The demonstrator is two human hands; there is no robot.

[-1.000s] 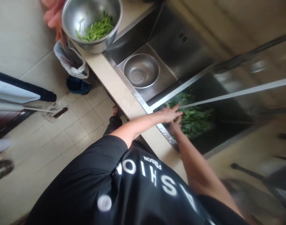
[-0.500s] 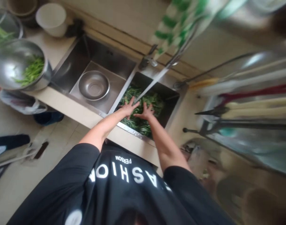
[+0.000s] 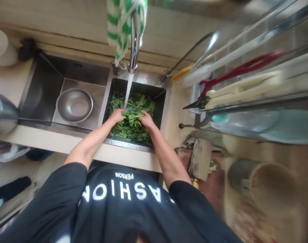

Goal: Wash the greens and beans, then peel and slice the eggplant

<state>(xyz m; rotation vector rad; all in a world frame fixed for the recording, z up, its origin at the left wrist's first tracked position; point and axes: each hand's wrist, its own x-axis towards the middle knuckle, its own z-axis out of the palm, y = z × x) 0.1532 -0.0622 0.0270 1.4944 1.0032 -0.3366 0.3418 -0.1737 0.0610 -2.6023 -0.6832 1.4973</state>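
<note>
Leafy greens (image 3: 131, 130) fill the right sink basin (image 3: 161, 107). Water runs onto them from the chrome faucet (image 3: 134, 50). My left hand (image 3: 117, 115) is closed on the greens at the left of the stream. On the right side, my right hand (image 3: 146, 119) grips the same bunch, its fingers curled round the stems. Between both hands some greens are lifted a little above the rest. Leaves and splashing water partly hide the fingertips.
A metal bowl (image 3: 74, 105) sits in the left basin (image 3: 98, 84). A green-striped cloth (image 3: 118, 27) hangs by the faucet. To the right, a rack holds red-handled scissors (image 3: 240, 71); a cleaver (image 3: 201, 158) lies on a board (image 3: 216, 185). A steel pot (image 3: 6, 113) stands at left.
My hands were spread open over the greens; now they are closed on a bunch and raise it under the stream. The view has turned and shifted right.
</note>
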